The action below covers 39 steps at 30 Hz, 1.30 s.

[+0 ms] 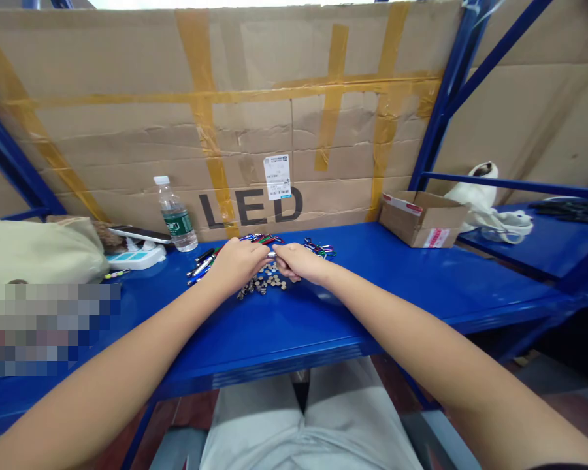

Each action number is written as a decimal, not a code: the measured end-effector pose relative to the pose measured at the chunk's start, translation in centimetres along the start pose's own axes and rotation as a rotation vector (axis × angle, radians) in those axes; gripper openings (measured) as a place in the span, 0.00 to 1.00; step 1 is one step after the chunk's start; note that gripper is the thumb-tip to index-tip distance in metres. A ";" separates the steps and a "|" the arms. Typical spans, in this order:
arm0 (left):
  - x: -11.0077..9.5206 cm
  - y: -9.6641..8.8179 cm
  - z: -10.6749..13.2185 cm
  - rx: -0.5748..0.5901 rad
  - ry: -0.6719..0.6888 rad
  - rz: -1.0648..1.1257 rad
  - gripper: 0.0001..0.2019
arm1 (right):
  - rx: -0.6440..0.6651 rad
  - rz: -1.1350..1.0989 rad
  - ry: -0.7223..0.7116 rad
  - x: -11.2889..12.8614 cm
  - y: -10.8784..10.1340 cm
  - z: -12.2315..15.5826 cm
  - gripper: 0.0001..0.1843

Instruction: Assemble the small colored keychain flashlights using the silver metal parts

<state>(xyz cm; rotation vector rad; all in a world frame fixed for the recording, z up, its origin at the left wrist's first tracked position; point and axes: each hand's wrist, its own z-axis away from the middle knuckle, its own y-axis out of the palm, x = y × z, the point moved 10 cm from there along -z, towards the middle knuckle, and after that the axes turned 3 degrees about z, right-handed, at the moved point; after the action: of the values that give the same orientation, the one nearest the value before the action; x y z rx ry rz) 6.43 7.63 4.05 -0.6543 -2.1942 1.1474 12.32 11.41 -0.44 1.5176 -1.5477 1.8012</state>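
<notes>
So both arms reach straight out, left hand (238, 262) and right hand (300, 262) meeting, each pinched shut on a small silver piece (271, 254). It's above the metal bits (265, 282) near the back edge of the table (396, 287).

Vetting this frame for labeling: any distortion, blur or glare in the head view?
Head view: strong wide-angle distortion, the blue shelf and rack post bow; lighting soft and even, faint shadow under the left hand and right hand; no hard glare; the silver piece they pinch and the pile of small metal parts are too small to resolve; a pixelated patch masks the lower left.
</notes>
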 end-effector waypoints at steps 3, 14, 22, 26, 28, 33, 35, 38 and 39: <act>0.3 1.2 -0.1 0.090 -0.030 0.246 0.15 | -0.184 0.415 -0.175 2.1 -1.9 0.5 0.24; 0.2 0.9 -0.6 0.048 -0.090 0.430 0.15 | -0.399 0.509 -0.207 3.1 -3.4 0.6 0.26; -1.0 -0.9 -0.6 -0.070 -0.029 -0.022 0.18 | -0.246 0.083 -0.055 0.6 -2.5 -0.3 0.27; 0.4 -0.8 -0.6 -0.050 -0.125 0.039 0.17 | -0.185 0.177 -0.058 0.3 -3.7 -0.5 0.26; 2.0 -0.5 -0.3 -0.021 -0.203 0.077 0.17 | -0.275 0.372 -0.095 0.0 -6.2 -0.4 0.21; 6.2 0.9 1.0 0.086 -0.397 0.129 0.15 | -0.119 0.788 0.105 -5.3 -9.2 -0.9 0.05; 6.9 1.5 1.3 0.121 -0.421 0.137 0.14 | -0.124 0.838 0.136 -6.4 -9.8 -1.1 0.06; 6.6 2.2 1.3 0.157 -0.408 0.140 0.15 | -0.195 0.921 0.099 -6.3 -9.8 -1.7 0.09; 6.3 2.4 1.2 0.169 -0.393 0.139 0.15 | -0.208 0.951 0.082 -6.1 -9.5 -1.9 0.11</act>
<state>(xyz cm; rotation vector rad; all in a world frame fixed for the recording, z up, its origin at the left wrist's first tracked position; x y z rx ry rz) 1.46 12.26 3.07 -0.5513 -2.3610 1.6296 21.14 18.71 -0.44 0.5950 -2.5622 1.9671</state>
